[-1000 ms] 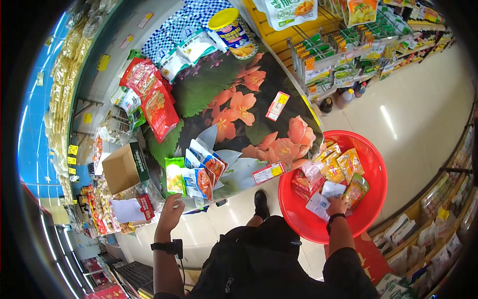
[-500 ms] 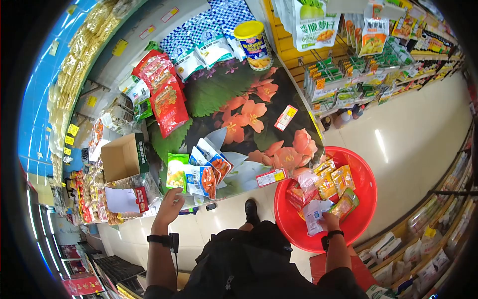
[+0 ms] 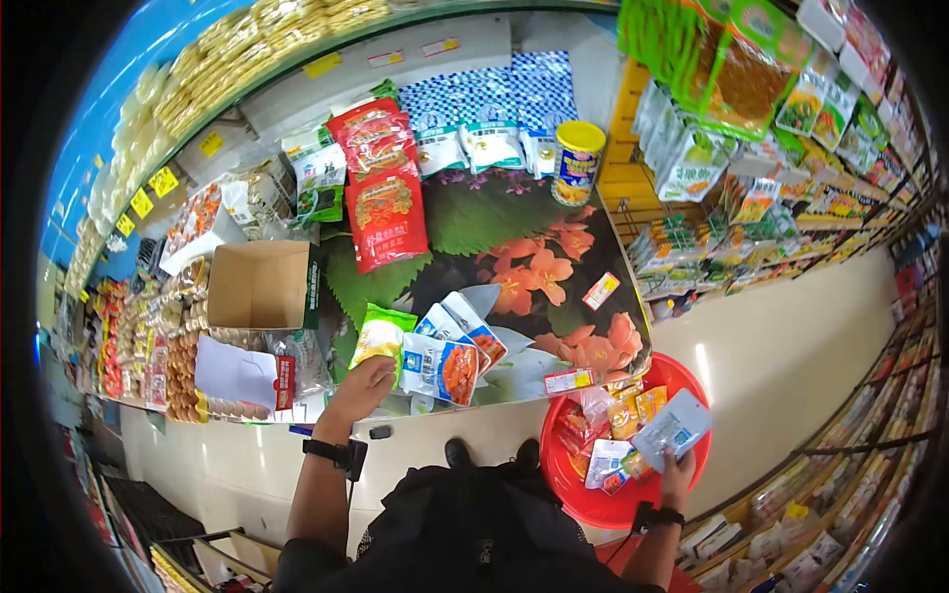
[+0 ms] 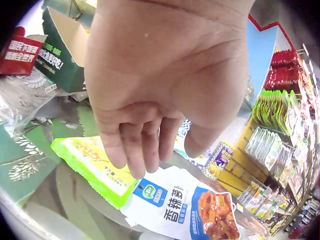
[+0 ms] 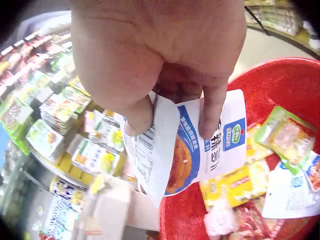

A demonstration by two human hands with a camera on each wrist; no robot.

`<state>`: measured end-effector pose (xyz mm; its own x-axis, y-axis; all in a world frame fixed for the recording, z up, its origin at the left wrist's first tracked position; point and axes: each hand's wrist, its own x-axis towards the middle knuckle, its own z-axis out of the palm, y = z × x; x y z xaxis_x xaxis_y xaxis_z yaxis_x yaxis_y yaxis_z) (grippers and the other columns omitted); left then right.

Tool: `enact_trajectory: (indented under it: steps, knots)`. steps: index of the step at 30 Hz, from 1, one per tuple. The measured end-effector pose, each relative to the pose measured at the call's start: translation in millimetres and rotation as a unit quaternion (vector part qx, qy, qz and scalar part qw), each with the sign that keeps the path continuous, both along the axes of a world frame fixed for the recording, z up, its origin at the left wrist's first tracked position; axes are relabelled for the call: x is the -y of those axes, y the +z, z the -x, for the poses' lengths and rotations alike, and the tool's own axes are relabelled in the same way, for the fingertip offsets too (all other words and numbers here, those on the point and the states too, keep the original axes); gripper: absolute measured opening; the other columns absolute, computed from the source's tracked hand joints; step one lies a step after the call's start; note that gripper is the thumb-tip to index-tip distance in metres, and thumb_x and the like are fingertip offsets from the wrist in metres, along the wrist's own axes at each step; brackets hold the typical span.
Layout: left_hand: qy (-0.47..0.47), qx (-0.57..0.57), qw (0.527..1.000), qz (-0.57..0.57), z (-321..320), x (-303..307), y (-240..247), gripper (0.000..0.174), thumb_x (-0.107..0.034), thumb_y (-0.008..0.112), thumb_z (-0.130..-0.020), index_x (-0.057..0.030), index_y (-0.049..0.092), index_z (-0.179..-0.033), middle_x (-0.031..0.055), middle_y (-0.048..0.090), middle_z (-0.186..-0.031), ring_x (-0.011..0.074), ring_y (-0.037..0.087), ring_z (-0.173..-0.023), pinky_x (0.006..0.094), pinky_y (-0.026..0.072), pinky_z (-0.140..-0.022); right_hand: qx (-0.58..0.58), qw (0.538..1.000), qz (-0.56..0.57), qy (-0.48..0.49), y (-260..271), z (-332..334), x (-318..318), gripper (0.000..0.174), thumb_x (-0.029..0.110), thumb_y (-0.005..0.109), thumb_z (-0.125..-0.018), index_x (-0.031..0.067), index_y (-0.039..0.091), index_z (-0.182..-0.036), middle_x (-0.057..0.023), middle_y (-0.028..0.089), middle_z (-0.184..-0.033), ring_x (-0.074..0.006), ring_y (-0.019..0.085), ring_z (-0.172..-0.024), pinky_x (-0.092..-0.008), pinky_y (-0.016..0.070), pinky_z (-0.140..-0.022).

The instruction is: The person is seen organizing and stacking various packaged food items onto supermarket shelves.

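White packet [image 3: 674,427] pinched above the red basin [image 3: 568,494]
The right hand [image 3: 676,476] clamps it thumb against fingers, bowing it, likely for firmness; the left hand [image 3: 364,390], fingers loose, thumb apart (contact unclear), has the green-edged packet [image 3: 384,334] within easy reach on the worktop [image 3: 474,227].

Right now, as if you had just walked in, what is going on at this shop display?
A person's right hand pinches a white-and-blue packet over a red tub, where yellow packets and others lie. The left hand is open, with its fingers right by a bright green packet on the flower-printed table; whether they touch it is hard to tell. Beside that packet lie several white-and-blue ones, slightly fanned out.
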<state>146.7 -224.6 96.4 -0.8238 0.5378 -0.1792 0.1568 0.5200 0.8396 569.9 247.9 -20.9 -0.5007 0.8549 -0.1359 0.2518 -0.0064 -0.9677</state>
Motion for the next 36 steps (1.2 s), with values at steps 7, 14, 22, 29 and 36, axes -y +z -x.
enact_trajectory:
  steps: [7, 14, 22, 29, 36]
  knots:
    - [0.029, 0.029, 0.993, -0.113, -12.6, 23.2, 22.3, 0.028, -0.010, 0.066, -0.095, 0.0010, 0.060, -0.121, 0.0137, 0.070, -0.111, 0.0215, 0.068, -0.106, 0.0320, 0.0534, -0.092, -0.115, 0.990, -0.079, 0.008, 150.0, 82.6, 13.6, 0.036, 0.003, 0.061, -0.097, -0.0026, 0.053, -0.131, -0.0093, 0.063, -0.122, -0.0170, 0.059, -0.109, -0.0337, 0.0454, -0.099]
    - [-0.031, -0.004, 0.989, -0.148, -21.7, 29.4, 52.5, 0.043, -0.017, 0.072, -0.092, 0.0010, 0.057, -0.128, 0.0174, 0.066, -0.120, 0.0260, 0.064, -0.114, 0.0368, 0.0505, -0.096, -0.226, 0.958, -0.005, 0.179, 204.5, 223.4, 123.2, 0.035, 0.004, 0.063, -0.096, 0.0002, 0.055, -0.130, -0.0060, 0.065, -0.120, -0.0148, 0.061, -0.107, -0.0315, 0.0484, -0.095]
    - [-0.121, -0.079, 0.968, -0.206, -41.6, 28.8, 107.1, 0.065, -0.025, 0.080, -0.082, 0.0022, 0.053, -0.135, 0.0195, 0.064, -0.126, 0.0304, 0.062, -0.118, 0.0387, 0.0468, -0.101, -0.252, 0.855, 0.140, 0.430, 241.0, 309.0, 269.4, 0.036, 0.018, 0.069, -0.096, 0.0007, 0.059, -0.126, -0.0048, 0.068, -0.118, -0.0136, 0.062, -0.105, -0.0302, 0.0477, -0.094]
    - [-0.056, 0.041, 0.970, -0.235, -40.5, 61.9, 66.9, 0.028, -0.016, 0.067, -0.096, -0.0035, 0.065, -0.121, 0.0080, 0.071, -0.110, 0.0146, 0.064, -0.097, 0.0341, 0.0520, -0.085, -0.210, 0.867, 0.096, 0.441, 237.7, 328.3, 297.0, 0.039, 0.023, 0.070, -0.096, 0.0000, 0.058, -0.126, -0.0064, 0.068, -0.120, -0.0141, 0.062, -0.107, -0.0311, 0.0478, -0.096]
    - [0.035, 0.065, 0.934, -0.349, -30.9, 87.7, 64.0, 0.033, -0.023, 0.061, -0.102, -0.0012, 0.061, -0.127, 0.0052, 0.069, -0.118, 0.0120, 0.060, -0.106, 0.0326, 0.0489, -0.094, -0.166, 0.881, 0.066, 0.438, 235.8, 328.2, 293.3, 0.035, 0.020, 0.069, -0.097, -0.0001, 0.059, -0.124, -0.0062, 0.068, -0.118, -0.0131, 0.063, -0.104, -0.0300, 0.0490, -0.093]
